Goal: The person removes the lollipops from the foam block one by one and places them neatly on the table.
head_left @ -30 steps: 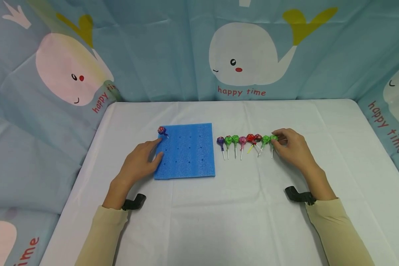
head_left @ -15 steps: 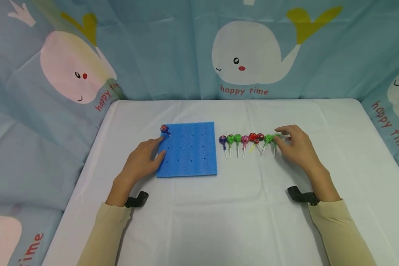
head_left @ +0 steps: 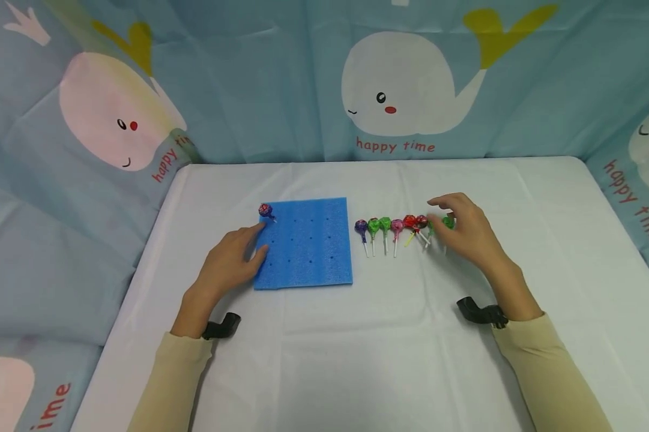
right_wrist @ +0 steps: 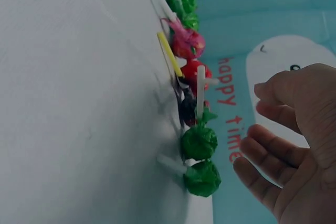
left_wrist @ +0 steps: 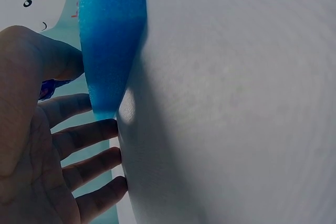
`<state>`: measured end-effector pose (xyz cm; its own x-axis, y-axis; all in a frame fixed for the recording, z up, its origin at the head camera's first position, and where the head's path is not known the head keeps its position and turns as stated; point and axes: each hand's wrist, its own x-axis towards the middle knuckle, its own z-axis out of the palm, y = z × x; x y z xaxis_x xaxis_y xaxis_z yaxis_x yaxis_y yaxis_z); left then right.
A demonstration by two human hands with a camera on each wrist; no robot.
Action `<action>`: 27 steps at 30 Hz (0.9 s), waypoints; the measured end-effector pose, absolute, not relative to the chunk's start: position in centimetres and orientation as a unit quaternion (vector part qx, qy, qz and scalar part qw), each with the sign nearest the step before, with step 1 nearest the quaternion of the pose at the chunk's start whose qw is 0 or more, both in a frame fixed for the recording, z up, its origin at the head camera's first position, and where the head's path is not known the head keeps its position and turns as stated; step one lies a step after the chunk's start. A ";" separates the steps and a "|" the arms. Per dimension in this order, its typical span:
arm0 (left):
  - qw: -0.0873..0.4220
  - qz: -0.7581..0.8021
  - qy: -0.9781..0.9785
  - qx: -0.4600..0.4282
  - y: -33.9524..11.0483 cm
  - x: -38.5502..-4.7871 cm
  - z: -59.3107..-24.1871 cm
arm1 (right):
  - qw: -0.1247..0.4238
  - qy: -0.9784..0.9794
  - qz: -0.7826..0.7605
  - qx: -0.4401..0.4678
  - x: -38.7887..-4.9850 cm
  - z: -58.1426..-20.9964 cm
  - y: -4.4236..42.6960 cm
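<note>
My left hand (head_left: 226, 261) rests at the left edge of a blue foam board (head_left: 316, 246) dotted with small holes. Its fingers are fairly straight, and thumb and index touch the board. One red-and-purple wrapped lollipop (head_left: 266, 210) stands at the board's far left corner. To the right lies a row of lollipops: a purple one (head_left: 361, 226), green ones, a pink one (head_left: 397, 225), a red one (head_left: 409, 221) and a dark red one (head_left: 421, 221). Over the right end hovers my right hand (head_left: 467, 234), holding nothing, fingers loosely bent. It partly hides two green lollipops (right_wrist: 199, 142), apart from its fingers.
A white cloth (head_left: 324, 348) covers the table. Behind it and at the sides hangs a blue curtain (head_left: 259, 102) printed with whales. Black camera mounts (head_left: 223, 326) sit on both wrists.
My right hand has drawn back from the rightmost green lollipop and shifted left, over the other green one beside it. The left hand stays at the board.
</note>
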<state>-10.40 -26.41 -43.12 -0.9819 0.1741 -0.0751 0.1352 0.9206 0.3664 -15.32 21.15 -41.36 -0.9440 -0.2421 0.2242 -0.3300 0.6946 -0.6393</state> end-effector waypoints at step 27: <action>0.051 0.191 0.977 0.081 -26.5 -10.4 -43.0 | 0.019 -0.901 0.362 0.238 -17.1 -39.8 14.6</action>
